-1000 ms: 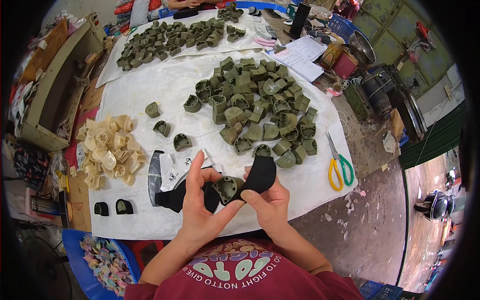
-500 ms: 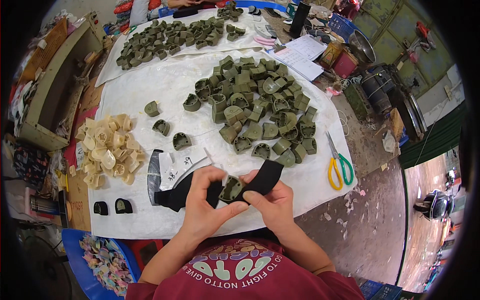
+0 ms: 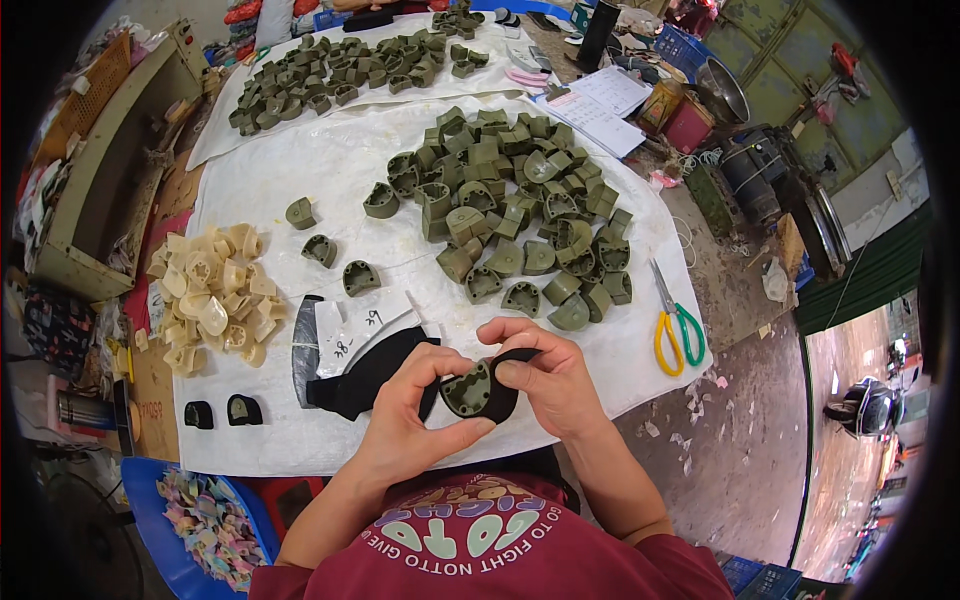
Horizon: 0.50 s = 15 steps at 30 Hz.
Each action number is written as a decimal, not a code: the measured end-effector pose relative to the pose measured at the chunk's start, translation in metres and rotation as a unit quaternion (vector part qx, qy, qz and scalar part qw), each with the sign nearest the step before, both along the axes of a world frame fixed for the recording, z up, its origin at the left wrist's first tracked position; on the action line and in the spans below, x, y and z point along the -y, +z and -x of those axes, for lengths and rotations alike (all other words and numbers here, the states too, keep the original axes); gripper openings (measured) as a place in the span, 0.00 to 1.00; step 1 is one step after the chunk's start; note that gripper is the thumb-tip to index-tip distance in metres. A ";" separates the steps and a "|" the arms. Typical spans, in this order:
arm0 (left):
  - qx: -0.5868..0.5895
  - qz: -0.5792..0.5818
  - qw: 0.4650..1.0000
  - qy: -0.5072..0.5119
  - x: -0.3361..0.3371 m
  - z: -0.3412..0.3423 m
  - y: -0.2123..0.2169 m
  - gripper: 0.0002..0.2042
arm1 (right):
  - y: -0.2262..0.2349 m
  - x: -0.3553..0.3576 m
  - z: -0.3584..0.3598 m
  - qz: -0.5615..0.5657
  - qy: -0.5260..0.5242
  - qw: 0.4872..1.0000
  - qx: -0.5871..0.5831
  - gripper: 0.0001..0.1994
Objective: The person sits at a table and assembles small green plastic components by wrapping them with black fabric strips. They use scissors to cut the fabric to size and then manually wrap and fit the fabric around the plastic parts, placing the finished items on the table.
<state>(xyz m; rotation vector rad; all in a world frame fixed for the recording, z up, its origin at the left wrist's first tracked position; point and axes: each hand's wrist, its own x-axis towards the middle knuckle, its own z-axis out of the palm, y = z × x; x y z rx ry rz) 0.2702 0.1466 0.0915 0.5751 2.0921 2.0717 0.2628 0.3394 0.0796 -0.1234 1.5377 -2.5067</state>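
Observation:
Between both hands is an olive-green plastic shoe heel [image 3: 463, 393], its hollow, ribbed side facing up. My left hand [image 3: 408, 405] pinches the heel from its left side. A strip of black fabric [image 3: 505, 402] curves around the heel's right and lower edge. My right hand [image 3: 555, 385] grips that strip between thumb and fingers, pressing it near the heel. Beside my left hand lie more black fabric pieces [image 3: 370, 377], partly under white paper [image 3: 350, 330]. Two black-covered heels [image 3: 243, 409] stand at the table's near left.
A large pile of olive heels [image 3: 520, 200] covers the table's right middle, another heap [image 3: 340, 75] the far end. Cream heels [image 3: 215, 300] are piled at left. Scissors [image 3: 675, 325] with yellow and green handles lie at the right edge. A blue basin [image 3: 160, 520] of scraps sits lower left.
The fabric's free end, which stuck out to the upper right, is now bent around the heel's right side. My right hand has shifted slightly, its fingers curling over the strip.

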 end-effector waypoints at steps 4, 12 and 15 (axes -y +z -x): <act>-0.012 -0.011 1.000 -0.025 -0.001 -0.002 0.003 0.23 | -0.004 -0.005 0.002 0.015 0.030 0.999 -0.009 0.08; -0.099 0.088 0.991 -0.017 0.003 0.001 0.000 0.30 | 0.006 -0.021 -0.004 -0.072 0.060 0.995 -0.027 0.07; 0.115 0.019 0.991 -0.064 0.006 -0.003 0.003 0.31 | 0.022 -0.014 -0.013 -0.175 0.026 0.976 -0.127 0.07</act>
